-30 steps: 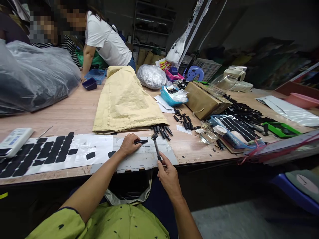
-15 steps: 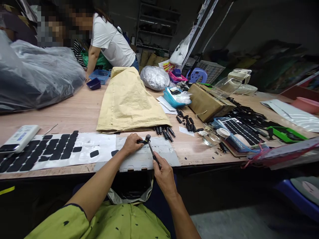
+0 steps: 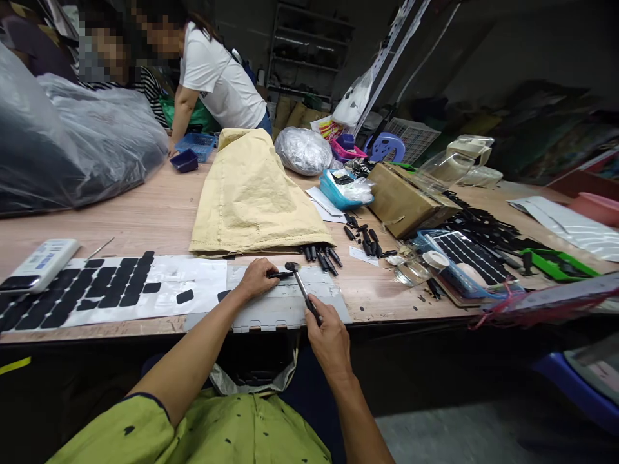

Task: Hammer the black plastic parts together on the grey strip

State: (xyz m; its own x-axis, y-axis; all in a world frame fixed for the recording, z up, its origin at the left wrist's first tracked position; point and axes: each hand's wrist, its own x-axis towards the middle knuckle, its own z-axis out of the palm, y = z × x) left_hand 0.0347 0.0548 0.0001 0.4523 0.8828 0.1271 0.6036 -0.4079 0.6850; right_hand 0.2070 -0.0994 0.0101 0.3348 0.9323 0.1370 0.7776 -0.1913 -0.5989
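Observation:
My right hand (image 3: 330,335) is wrapped round the handle of a small hammer (image 3: 304,287). The hammer's dark head lies over the end of a slim black part (image 3: 281,275), whose other end is pinched in the fingers of my left hand (image 3: 258,278). Whether the head touches the part I cannot tell. Both are above a grey board (image 3: 309,299) at the table's front edge. Left of the board lies a white sheet (image 3: 193,274) bearing rows of black rounded pads (image 3: 114,290). Several black cylindrical pieces (image 3: 323,258) stick out from under a tan sack (image 3: 256,200) just beyond.
More black pieces (image 3: 371,243) lie scattered right of the sack, near a cardboard box (image 3: 403,200) and a blue basket (image 3: 447,267). At left are a white device (image 3: 43,261) and a large plastic bag (image 3: 97,142). A person in white (image 3: 222,80) leans over the far side.
The hammer and my right hand have shifted slightly right and the hammer's head has turned and lowered toward the black part. My left hand keeps its pinch.

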